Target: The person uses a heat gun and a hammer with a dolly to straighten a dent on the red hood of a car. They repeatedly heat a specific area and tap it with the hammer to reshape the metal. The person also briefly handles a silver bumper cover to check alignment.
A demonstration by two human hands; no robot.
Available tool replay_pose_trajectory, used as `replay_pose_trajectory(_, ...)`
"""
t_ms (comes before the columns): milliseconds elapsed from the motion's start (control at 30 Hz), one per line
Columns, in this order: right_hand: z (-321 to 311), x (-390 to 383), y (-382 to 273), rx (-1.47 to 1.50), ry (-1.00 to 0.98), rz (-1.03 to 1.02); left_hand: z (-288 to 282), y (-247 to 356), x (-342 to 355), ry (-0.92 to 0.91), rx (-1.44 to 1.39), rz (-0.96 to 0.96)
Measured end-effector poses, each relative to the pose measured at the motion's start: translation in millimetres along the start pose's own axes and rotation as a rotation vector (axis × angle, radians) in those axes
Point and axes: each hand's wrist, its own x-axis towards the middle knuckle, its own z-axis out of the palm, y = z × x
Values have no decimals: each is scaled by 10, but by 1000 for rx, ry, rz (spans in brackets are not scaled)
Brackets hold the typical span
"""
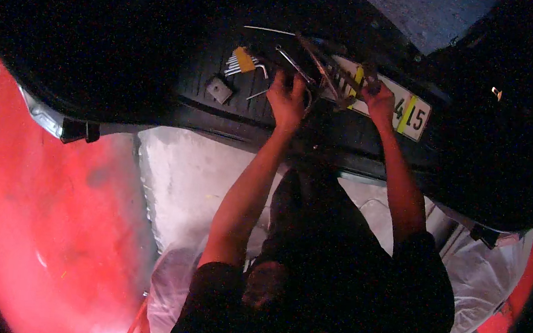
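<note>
Here, two hands (287, 100) (379, 104), one license plate (415, 119)

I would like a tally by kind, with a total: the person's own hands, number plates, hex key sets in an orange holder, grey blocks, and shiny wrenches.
Own hands: 2 (left hand, right hand)
Number plate: 1
Hex key set: 1
Grey block: 1
Shiny wrench: 1
Total: 6; the dark pieces between the hands are too dim to count.
</note>
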Motion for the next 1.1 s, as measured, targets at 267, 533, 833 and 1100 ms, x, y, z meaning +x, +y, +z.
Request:
replay_pose_trajectory(267,-27,-92,-1,92,15,-71,-374,174,-86,-146,347,339)
replay_pose_trajectory(533,-269,-214,-368,163,-68,-115,-897,414,134,221,139,292)
replay_pose_trajectory(833,-791,-373,-1056,359,-329,-102,-1620,1422,-1422,122,-128,-393)
replay_pose_trajectory(1100,-366,-779,-1878,327,-418,-509,-2641,1857,-3012,-230,547,-389)
